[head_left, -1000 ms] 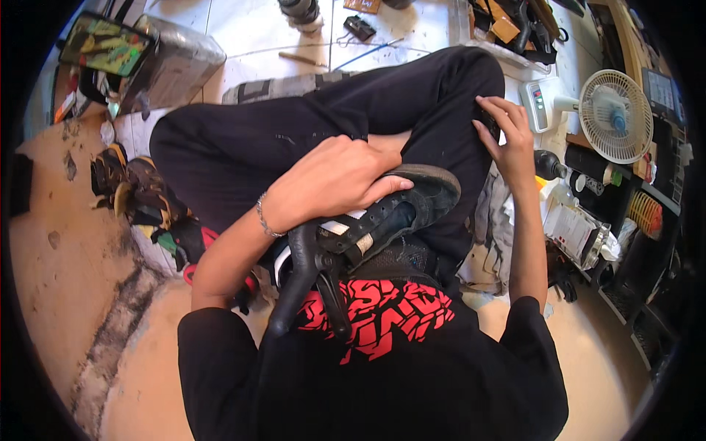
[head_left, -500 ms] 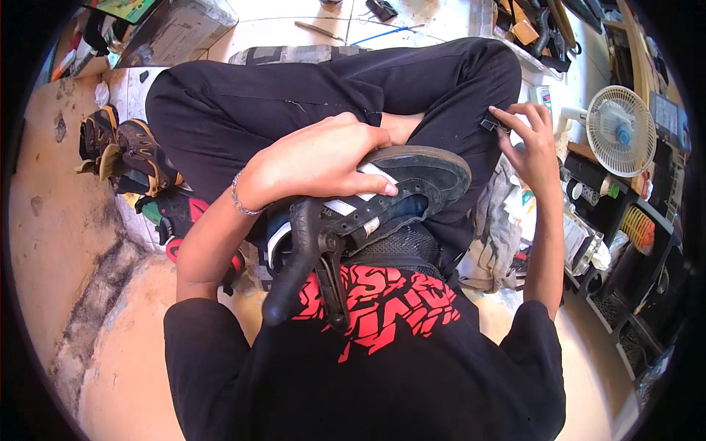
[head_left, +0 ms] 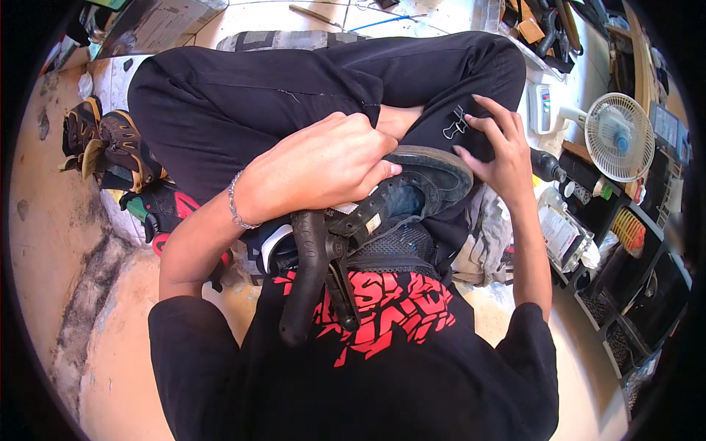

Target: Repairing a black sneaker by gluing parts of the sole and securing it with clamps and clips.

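Nearest us, against the printed T-shirt (head_left: 368, 389), hangs a black plastic tool with a thick curved handle and a slimmer lever (head_left: 307, 272); its upper end meets the heel-or-toe region of a black shoe with white side stripes and a brown sole edge (head_left: 441, 192). We see that shoe tilted in the lap, its opening turned toward the chest. Its long axis climbs from lower left to upper right, so the rounded end points at the right hand (head_left: 506, 151).

The left hand (head_left: 327, 158) grips the shoe's far side, thumb laid over the upper. Just beyond the rounded end — nearer the right hand by far — we find a black binder clip with looped wire handles (head_left: 456, 129), loops facing left. The right fingers curl beside it, thumb apart from index; whether they pinch its body we cannot tell.

Farther off lie black trousers (head_left: 235, 88) — and a white caged fan (head_left: 620, 136).
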The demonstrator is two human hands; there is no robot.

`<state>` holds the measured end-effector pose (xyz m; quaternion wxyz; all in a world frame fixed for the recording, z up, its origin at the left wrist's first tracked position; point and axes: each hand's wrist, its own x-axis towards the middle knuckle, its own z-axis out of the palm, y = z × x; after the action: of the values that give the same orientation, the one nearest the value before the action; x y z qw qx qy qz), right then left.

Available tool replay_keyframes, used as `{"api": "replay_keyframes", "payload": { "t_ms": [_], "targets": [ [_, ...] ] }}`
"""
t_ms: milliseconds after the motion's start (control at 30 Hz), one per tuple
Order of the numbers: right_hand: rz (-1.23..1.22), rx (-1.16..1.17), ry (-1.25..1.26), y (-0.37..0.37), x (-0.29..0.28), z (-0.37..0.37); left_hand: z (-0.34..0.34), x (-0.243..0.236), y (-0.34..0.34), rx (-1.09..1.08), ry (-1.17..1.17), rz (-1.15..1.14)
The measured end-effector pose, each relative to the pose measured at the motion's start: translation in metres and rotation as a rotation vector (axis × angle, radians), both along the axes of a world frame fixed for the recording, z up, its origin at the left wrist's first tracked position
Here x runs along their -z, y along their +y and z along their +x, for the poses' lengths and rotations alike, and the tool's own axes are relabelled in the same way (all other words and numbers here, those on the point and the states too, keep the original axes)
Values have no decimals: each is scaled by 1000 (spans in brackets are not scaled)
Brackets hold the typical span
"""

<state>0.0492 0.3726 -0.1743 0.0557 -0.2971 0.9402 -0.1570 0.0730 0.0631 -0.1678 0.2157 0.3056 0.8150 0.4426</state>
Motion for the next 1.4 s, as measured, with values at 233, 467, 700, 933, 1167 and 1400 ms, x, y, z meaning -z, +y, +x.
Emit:
{"api": "replay_keyframes", "payload": {
  "t_ms": [233, 467, 700, 933, 1167, 1400],
  "targets": [
    [264, -210, -66, -14, -13, -15, 1, -7, 2, -10, -103, -41],
    [162, -312, 34, -32, -12, 1, 12, -15, 1, -63, -125, -113],
    [246, -337, -23, -39, 1, -2, 21, -16, -2, -78, -150, -123],
    [68, -282, -157, -11, -24, -16, 24, -20, -4, -104, -120, -99],
    [89, -252, -124, -3, -11, -13, 23, -13, -5, -117, -162, -98],
    [-125, -39, -302, -2, -10, -8, 23, -14, -6, -147, -164, -83]
  ]
}}
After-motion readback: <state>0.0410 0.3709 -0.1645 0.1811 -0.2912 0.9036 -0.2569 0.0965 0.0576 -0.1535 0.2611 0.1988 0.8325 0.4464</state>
